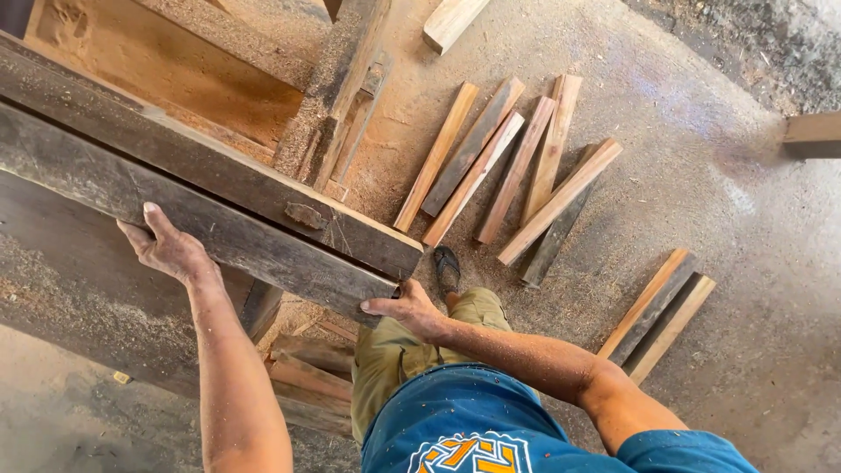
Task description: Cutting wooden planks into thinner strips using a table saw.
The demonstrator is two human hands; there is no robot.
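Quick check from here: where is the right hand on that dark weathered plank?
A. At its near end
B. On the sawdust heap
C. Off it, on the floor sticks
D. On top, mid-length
A: the right hand presses the near end of the plank, while the left hand holds its side edge farther along.

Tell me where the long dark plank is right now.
In the head view, the long dark plank runs from upper left toward centre, the left hand on its side and the right hand at its near end.
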